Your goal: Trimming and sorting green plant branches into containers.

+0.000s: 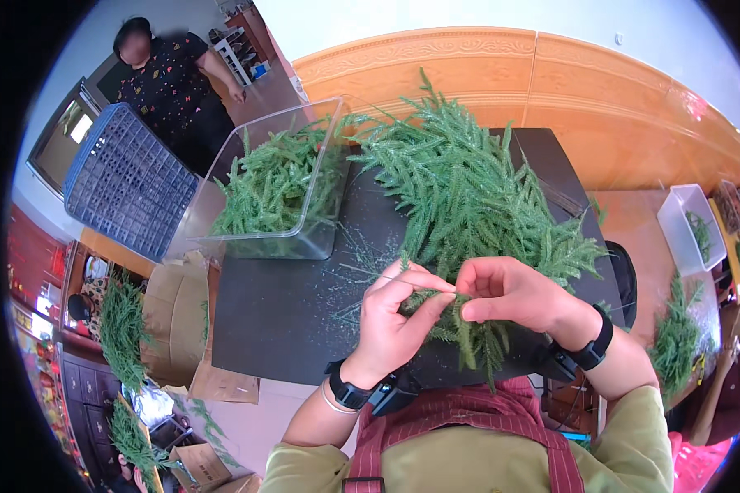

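Close together over the near part of the table, both my hands work on a green pine sprig (466, 341) that hangs below the fingertips. My left hand (390, 316) pinches its thin stem between thumb and forefinger. Bent fingers and thumb of my right hand (518, 297) close on the sprig just beside the left fingertips; the exact contact is partly hidden. Right beyond the hands lies a large heap of pine branches (460, 177). Thin loose stems and small green bits (353, 283) are scattered left of the hands.
A clear plastic bin (316, 238) full of sprigs stands on the dark table (263, 320), at the back left. Beyond it are a blue crate (127, 189) and a standing person (177, 90). Cardboard (177, 316) lies left, a white bin (689, 234) right.
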Tool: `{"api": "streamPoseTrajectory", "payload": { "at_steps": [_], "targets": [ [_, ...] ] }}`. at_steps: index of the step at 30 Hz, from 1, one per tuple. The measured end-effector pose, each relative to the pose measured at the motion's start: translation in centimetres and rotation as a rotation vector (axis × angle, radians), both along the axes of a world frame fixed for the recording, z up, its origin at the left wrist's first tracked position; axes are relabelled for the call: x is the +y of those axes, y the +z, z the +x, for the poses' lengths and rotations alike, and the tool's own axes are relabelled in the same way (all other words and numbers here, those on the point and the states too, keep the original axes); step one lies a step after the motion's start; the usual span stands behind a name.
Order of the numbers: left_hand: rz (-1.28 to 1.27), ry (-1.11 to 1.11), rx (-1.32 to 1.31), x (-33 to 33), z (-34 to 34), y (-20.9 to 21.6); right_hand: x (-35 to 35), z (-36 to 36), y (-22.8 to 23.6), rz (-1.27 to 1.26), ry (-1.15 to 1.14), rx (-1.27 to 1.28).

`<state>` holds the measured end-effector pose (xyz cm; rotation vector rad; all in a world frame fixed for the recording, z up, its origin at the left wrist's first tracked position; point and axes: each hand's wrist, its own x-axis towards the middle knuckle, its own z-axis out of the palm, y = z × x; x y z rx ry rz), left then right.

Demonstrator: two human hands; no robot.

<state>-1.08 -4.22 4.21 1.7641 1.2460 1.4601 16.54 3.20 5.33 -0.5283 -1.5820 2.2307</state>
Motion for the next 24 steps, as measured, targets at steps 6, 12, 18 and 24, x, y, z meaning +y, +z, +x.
{"api": "streamPoseTrajectory", "payload": {
  "at_steps": [6,12,18,24],
  "targets": [
    [-0.039,0.029,0.034,0.3,-0.5,1.2,0.2,-0.8,1.6,0.457,-0.152,-0.19],
    [-0.346,-0.02,-0.432,0.9,-2.0,0.9,0.0,-3.1,2.9,1.333,-0.354,-0.351],
    [-0.357,0.004,-0.796,1.9,-3.6,-0.3,1.3,-6.1,2.1,1.607,-0.566,-0.363],
    [0.065,0.092,-0.262,2.4,-5.9,-2.0,2.3,-6.2,0.2,0.352,-0.102,-0.218]
  ]
}}
